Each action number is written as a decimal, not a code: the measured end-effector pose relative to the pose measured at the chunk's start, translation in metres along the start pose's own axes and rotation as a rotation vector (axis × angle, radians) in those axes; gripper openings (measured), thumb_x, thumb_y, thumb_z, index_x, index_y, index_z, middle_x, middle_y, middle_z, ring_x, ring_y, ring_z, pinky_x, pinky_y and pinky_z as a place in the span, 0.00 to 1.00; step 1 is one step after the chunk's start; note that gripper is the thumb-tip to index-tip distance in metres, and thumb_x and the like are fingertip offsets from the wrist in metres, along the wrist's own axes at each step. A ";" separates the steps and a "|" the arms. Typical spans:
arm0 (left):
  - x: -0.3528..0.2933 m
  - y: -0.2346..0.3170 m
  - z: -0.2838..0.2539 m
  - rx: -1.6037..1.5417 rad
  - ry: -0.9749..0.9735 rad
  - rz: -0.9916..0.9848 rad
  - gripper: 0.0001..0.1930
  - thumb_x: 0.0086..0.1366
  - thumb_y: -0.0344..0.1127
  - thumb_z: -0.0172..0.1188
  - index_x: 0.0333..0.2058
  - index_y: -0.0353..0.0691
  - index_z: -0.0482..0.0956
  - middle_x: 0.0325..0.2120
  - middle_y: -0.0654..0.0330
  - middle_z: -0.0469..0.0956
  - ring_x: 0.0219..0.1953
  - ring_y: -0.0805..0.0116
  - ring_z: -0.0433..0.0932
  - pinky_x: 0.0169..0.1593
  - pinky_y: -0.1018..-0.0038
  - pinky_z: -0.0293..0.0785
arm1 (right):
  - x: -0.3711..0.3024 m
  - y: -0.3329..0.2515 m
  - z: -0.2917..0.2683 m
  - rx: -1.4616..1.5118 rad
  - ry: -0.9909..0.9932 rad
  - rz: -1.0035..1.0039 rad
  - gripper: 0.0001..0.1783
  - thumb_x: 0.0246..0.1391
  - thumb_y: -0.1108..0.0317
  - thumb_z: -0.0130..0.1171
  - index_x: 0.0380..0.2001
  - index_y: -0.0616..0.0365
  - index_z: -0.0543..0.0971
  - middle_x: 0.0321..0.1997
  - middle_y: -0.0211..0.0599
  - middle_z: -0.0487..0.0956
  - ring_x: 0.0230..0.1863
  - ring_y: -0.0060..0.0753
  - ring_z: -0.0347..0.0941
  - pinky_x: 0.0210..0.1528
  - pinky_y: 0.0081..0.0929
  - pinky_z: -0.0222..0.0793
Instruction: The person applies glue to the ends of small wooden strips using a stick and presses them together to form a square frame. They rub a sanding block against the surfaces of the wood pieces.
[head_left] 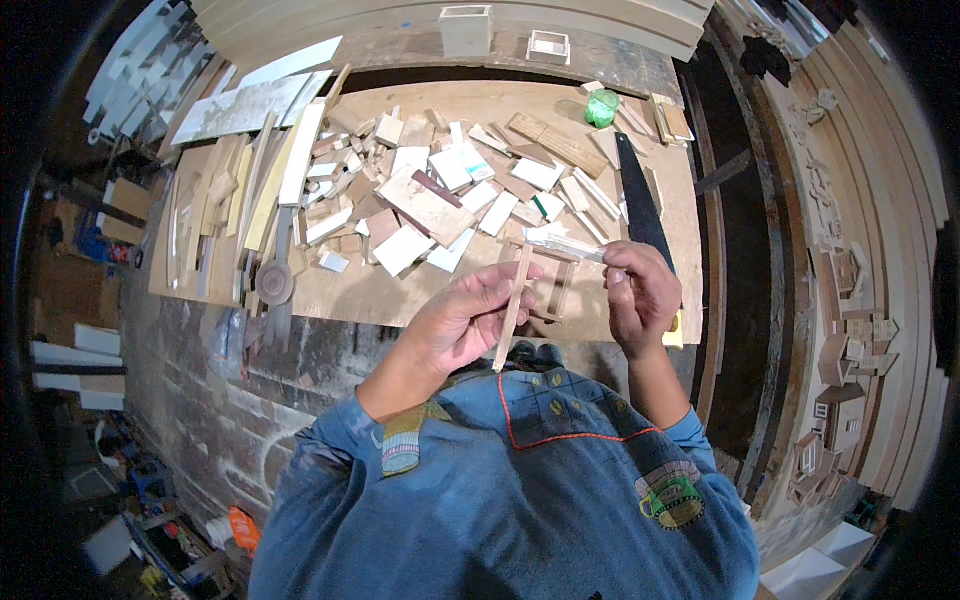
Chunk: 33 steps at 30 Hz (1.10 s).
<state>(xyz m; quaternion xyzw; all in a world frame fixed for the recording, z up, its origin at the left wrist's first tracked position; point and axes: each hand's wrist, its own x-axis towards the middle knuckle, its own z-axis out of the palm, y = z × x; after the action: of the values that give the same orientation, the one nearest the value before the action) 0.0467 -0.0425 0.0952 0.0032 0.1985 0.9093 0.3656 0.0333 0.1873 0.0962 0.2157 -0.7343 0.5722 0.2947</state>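
Observation:
My left hand (465,318) is closed round a slim wooden strip (513,312), held upright between thumb and fingers. Beyond it a second thin strip (563,290) shows, perhaps joined to the first as a small frame; I cannot tell for sure. In my right hand (640,295) a narrow pale, whitish tool (565,246) is pinched between thumb and fingers, pointing left toward the top of the strip. Its exact kind does not show. Both hands are above the near edge of a plywood worktop (370,312).
Many wood offcuts (425,205) are heaped on the worktop. A dark handsaw blade (645,200) lies at the right, below a green plastic container (601,108). Long strips (262,190) and a round wooden disc (273,284) are at the left. Two small boxes (467,32) stand behind.

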 end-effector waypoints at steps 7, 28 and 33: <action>-0.012 0.008 0.002 0.087 0.066 0.026 0.19 0.63 0.32 0.58 0.51 0.30 0.70 0.35 0.57 0.76 0.35 0.69 0.77 0.41 0.79 0.76 | 0.002 -0.008 0.010 -0.249 0.014 -0.199 0.11 0.42 0.84 0.56 0.32 0.63 0.79 0.33 0.44 0.81 0.35 0.39 0.80 0.37 0.27 0.72; -0.011 0.034 -0.006 0.185 0.135 0.214 0.14 0.63 0.31 0.59 0.47 0.38 0.72 0.36 0.59 0.75 0.37 0.68 0.78 0.40 0.77 0.80 | -0.044 -0.053 0.023 0.580 0.003 0.743 0.08 0.61 0.74 0.50 0.38 0.65 0.78 0.30 0.35 0.78 0.25 0.21 0.74 0.24 0.17 0.67; -0.009 0.035 -0.009 0.202 0.163 0.235 0.13 0.64 0.32 0.59 0.46 0.39 0.72 0.36 0.60 0.75 0.37 0.69 0.78 0.40 0.77 0.79 | -0.044 -0.051 0.018 0.500 0.006 0.766 0.08 0.61 0.73 0.50 0.37 0.64 0.78 0.25 0.33 0.78 0.23 0.19 0.72 0.24 0.16 0.66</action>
<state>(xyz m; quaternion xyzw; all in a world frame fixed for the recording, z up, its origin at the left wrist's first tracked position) 0.0287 -0.0746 0.1014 -0.0105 0.3163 0.9184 0.2374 0.0949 0.1558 0.0996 -0.0085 -0.5996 0.8003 0.0028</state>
